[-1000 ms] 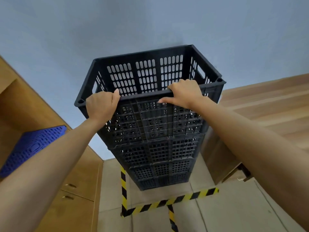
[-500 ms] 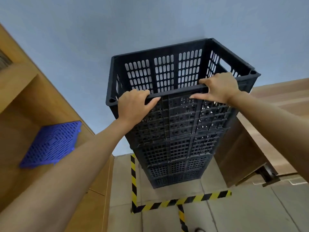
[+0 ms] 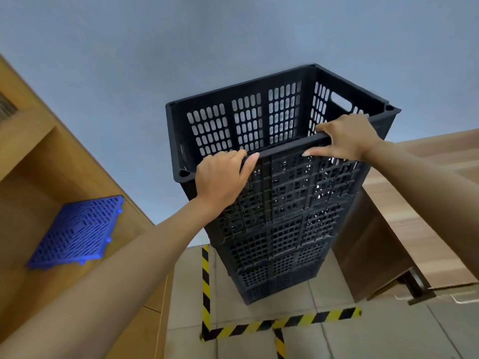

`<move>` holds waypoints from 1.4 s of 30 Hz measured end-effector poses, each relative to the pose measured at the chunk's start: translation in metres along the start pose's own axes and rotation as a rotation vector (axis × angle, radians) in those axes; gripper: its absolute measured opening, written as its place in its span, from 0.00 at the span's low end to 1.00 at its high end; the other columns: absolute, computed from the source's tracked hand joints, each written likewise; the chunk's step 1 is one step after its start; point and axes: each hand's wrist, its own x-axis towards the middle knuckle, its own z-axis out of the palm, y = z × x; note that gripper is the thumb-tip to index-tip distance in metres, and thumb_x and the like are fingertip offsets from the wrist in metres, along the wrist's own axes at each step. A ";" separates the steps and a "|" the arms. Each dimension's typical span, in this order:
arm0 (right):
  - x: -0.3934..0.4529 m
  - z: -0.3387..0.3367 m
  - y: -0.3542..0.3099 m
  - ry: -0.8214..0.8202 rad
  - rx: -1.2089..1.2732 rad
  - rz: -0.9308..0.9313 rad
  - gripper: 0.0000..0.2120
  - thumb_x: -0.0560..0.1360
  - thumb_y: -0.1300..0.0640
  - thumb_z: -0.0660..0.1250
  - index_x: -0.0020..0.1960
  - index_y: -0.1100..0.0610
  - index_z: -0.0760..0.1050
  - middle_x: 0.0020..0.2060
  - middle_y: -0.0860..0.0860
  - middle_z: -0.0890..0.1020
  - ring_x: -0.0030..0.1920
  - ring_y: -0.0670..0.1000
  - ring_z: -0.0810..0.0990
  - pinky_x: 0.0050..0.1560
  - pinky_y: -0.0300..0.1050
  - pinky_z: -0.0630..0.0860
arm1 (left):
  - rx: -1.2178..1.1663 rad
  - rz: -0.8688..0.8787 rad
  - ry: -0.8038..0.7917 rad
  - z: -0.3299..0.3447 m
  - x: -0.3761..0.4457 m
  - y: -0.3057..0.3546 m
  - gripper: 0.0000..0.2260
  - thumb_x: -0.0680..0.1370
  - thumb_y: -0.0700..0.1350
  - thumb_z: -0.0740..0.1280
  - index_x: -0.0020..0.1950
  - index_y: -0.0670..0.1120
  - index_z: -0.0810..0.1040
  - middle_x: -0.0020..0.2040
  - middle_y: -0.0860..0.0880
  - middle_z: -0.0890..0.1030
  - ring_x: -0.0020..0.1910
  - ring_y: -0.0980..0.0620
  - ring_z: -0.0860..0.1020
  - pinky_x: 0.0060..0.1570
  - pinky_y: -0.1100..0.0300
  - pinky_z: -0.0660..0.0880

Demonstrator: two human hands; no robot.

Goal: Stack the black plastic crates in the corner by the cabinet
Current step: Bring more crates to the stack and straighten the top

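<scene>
L hand [image 3: 220,177] grips the near rim of the top black crate [image 3: 259,125], fingers curled over the edge into the crate, thumb lying along the rim's outer face. R hand [image 3: 347,139] grasps the same rim further right, fingers hooked over the top, thumb stretched along the front just below the edge. Both forearms reach up and fwd from the lower corners, wrists about level w/ the rim, palms facing down.

The top crate sits nested on a stack of black crates [image 3: 280,242] directly below the hands; the stack stands on the tiled floor [image 3: 388,332] inside a yellow-black tape corner [image 3: 259,327]. Left of the L arm is a wooden cabinet [image 3: 51,164] w/ a blue plastic grid panel [image 3: 77,231] on its shelf. Right of the R arm, a wood-finish tabletop [image 3: 427,203]. Grey wall [image 3: 181,47] beyond the crates.
</scene>
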 end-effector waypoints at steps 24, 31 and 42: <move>0.022 0.003 -0.081 0.016 0.008 0.193 0.36 0.67 0.22 0.54 0.39 0.55 0.76 0.21 0.45 0.65 0.25 0.50 0.70 0.28 0.39 0.61 | -0.064 0.103 0.022 0.026 0.018 -0.103 0.24 0.83 0.59 0.48 0.30 0.51 0.68 0.26 0.54 0.70 0.26 0.54 0.70 0.25 0.64 0.56; 0.027 0.008 -0.090 0.098 0.006 0.170 0.29 0.68 0.23 0.55 0.34 0.49 0.63 0.20 0.46 0.68 0.22 0.49 0.70 0.27 0.37 0.60 | -0.086 0.122 0.014 0.036 0.019 -0.119 0.26 0.82 0.61 0.47 0.33 0.51 0.72 0.27 0.54 0.72 0.27 0.55 0.71 0.27 0.64 0.56; 0.031 0.017 -0.066 0.106 0.033 0.114 0.29 0.69 0.24 0.58 0.39 0.51 0.75 0.20 0.45 0.66 0.21 0.48 0.66 0.27 0.36 0.58 | -0.067 0.069 -0.043 0.035 0.022 -0.103 0.27 0.81 0.64 0.47 0.35 0.50 0.75 0.29 0.54 0.74 0.29 0.55 0.73 0.26 0.63 0.63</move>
